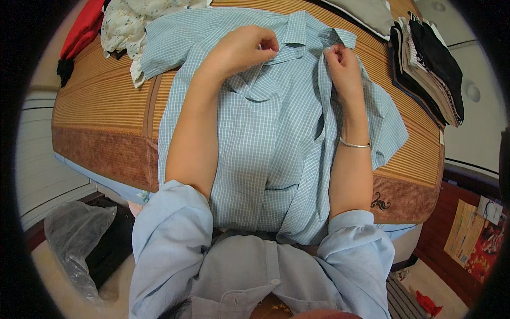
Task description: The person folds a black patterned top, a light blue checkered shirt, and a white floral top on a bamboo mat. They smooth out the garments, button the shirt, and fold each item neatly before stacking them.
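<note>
A light blue-green checked short-sleeved shirt lies front up across a bed mat, its collar at the far side and its front partly unfastened. My left hand is over the shirt beside the collar, fingers curled; whether they hold cloth is hard to see. My right hand, with a silver bangle on the wrist, pinches the shirt's front edge just below the right side of the collar. The shirt's hem hangs towards me over the near edge of the bed.
The woven bed mat has a brown border. A floral garment and a red garment lie at the far left. Folded clothes are stacked at the right, near a grey-beige cloth item. A clear plastic bag is at lower left.
</note>
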`<action>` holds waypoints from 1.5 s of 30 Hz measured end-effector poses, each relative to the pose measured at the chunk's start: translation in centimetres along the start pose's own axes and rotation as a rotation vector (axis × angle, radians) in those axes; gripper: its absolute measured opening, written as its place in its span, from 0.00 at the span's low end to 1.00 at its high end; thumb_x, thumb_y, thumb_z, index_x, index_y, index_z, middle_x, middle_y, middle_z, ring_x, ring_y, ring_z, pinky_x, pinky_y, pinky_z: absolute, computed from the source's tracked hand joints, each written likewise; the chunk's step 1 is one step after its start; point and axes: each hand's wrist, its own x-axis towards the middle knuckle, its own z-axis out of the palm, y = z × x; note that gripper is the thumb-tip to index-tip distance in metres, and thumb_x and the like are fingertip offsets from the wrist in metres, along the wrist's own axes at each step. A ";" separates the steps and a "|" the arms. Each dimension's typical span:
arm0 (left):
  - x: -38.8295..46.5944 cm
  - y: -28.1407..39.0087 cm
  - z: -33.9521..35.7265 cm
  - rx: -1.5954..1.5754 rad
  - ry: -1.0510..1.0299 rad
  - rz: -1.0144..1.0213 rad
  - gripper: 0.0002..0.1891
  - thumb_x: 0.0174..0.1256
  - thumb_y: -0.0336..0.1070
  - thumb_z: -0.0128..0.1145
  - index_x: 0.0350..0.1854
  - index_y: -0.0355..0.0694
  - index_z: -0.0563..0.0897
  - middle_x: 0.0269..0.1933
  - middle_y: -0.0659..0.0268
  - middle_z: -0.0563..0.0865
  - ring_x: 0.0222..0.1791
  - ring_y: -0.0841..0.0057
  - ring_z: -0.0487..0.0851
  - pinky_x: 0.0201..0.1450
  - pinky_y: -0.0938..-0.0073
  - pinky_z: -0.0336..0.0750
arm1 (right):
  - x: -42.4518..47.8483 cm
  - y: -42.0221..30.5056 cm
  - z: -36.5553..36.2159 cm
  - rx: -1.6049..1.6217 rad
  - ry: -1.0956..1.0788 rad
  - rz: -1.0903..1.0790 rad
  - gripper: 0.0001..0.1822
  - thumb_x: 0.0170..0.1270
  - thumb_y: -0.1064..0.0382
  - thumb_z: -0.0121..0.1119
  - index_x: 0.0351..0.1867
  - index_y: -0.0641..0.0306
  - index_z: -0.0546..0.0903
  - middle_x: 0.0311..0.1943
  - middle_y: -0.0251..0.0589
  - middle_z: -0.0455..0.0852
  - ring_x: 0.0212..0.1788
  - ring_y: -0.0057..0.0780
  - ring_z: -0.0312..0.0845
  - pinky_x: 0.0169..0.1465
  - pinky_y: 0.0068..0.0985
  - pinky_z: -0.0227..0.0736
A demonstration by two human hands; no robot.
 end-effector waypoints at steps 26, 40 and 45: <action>0.9 2.8 5.5 0.348 0.326 0.108 0.14 0.54 0.41 0.65 0.41 0.42 0.82 0.37 0.61 0.82 0.38 0.61 0.82 0.39 0.62 0.78 | -0.9 0.0 1.1 -0.249 0.103 -0.116 0.14 0.57 0.62 0.58 0.39 0.71 0.78 0.34 0.56 0.86 0.37 0.53 0.82 0.42 0.42 0.76; 11.7 1.8 4.2 0.255 -0.271 -0.056 0.11 0.61 0.33 0.52 0.39 0.31 0.82 0.30 0.59 0.85 0.30 0.74 0.84 0.33 0.71 0.77 | 0.0 0.5 -0.3 -0.230 0.136 -0.015 0.14 0.59 0.59 0.58 0.34 0.72 0.81 0.33 0.58 0.85 0.38 0.56 0.81 0.44 0.45 0.75; 7.1 1.4 3.1 -0.171 -0.019 -0.203 0.10 0.59 0.31 0.51 0.37 0.33 0.84 0.30 0.60 0.87 0.32 0.72 0.86 0.38 0.71 0.80 | -0.2 0.9 -0.1 -0.267 0.156 -0.043 0.13 0.58 0.59 0.59 0.32 0.71 0.82 0.33 0.59 0.85 0.38 0.56 0.82 0.45 0.46 0.75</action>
